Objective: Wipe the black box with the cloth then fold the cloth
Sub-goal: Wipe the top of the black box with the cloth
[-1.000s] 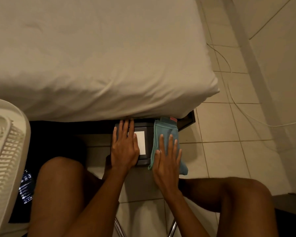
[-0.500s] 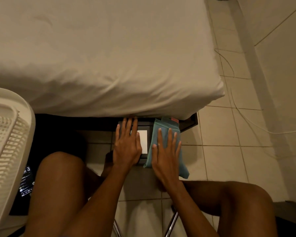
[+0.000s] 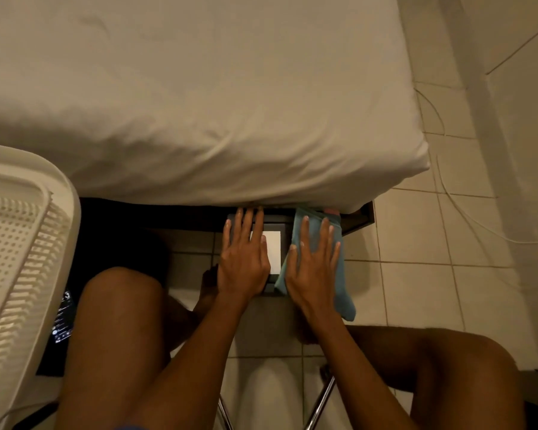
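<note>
Two hands lie flat in front of you, at 12 o'clock from your knees. At 9 o'clock stands a white basket (image 3: 19,259). Your left hand (image 3: 243,262) rests with fingers spread on the black box (image 3: 272,226), partly over its white label (image 3: 272,251). Your right hand (image 3: 312,268), also spread, presses the blue cloth (image 3: 339,274) on the box's right side. The box sits under the bed (image 3: 199,103) edge.

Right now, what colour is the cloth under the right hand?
Light blue cloth, clearest in the head view.
</note>
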A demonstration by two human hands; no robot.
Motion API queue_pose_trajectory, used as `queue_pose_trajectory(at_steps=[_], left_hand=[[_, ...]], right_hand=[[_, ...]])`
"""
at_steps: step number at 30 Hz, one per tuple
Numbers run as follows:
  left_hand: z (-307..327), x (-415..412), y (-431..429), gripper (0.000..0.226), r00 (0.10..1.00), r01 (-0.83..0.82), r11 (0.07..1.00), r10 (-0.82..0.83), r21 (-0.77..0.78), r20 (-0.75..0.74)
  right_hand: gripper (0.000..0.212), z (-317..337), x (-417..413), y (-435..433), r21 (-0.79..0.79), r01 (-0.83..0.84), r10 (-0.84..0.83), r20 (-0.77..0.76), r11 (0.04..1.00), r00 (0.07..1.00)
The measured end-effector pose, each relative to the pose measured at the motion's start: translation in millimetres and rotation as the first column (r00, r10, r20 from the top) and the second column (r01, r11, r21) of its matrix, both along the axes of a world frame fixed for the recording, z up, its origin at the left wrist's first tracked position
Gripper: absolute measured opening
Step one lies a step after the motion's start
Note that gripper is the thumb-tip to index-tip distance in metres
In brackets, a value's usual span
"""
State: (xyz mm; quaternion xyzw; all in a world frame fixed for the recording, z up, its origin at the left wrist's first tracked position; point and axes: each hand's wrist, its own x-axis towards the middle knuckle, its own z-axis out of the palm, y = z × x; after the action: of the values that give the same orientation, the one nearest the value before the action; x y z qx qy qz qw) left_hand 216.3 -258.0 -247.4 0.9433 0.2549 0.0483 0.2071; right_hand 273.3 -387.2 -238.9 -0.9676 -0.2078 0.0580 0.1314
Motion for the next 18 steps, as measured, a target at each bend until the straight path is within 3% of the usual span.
queue_pose_trajectory(at_steps=[6,12,18], left_hand=[[0,-1,-1,0.056,1.0,-0.004,1.0,0.004,-0.004,0.007],[0,-1,-1,0.057,0.999,0.025,1.0,-0.025,0.004,-0.022],[0,-3,-1,0.057,0.999,0.024,1.0,-0.023,0.017,-0.04]], right_hand=[[0.061,-3,-50,-11,-0.005,-0.002,0.002,0.015,1.0,1.0],[0.062,2,-12,13,0.048,0.027,-0.026,-0.002,0.998,1.0],[0.062,1,-36,-10,0.047,-0.054,0.055,-0.016,0.997,0.998]])
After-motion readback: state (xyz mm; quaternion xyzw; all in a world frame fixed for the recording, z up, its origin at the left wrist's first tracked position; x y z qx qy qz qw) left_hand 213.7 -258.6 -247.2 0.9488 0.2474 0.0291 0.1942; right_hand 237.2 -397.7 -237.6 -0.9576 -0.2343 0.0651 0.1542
